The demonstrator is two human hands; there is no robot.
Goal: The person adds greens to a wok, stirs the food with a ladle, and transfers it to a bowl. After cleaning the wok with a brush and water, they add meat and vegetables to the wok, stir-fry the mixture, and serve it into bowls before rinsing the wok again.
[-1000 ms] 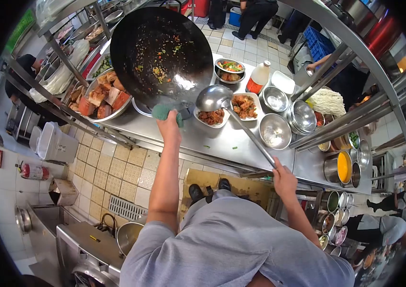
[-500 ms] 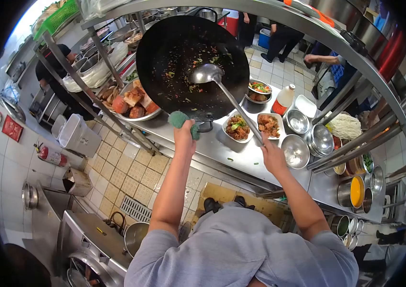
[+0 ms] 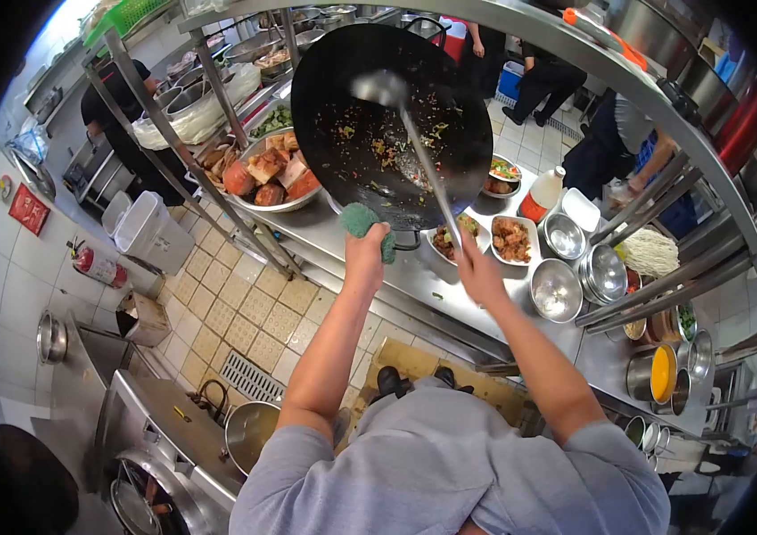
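My left hand (image 3: 364,263) is closed around a folded green cloth (image 3: 362,219) at the near rim of a large black wok (image 3: 325,134). The wok is tilted over the steel counter, with small food scraps (image 3: 389,159) scattered inside. In my right hand (image 3: 479,275), closed round the handle, is a long metal ladle (image 3: 427,165); its bowl is blurred and lies over the wok's upper inside. Just right of the wok stand two white square dishes of browned food, one dish (image 3: 512,239) fully in sight and the other dish (image 3: 448,239) partly behind the wok and ladle.
A bowl of large reddish-brown chunks (image 3: 269,174) sits left of the wok. On the right are steel bowls (image 3: 557,290), a bottle with orange-red contents (image 3: 542,193) and a pot of yellow liquid (image 3: 661,373). Metal shelf posts frame the counter (image 3: 432,294). Other people stand beyond.
The wok and my left hand have shifted right in view. The ladle's bowl has moved up the wok's inside, and my right hand has come left, nearer the wok. The view has turned slightly.
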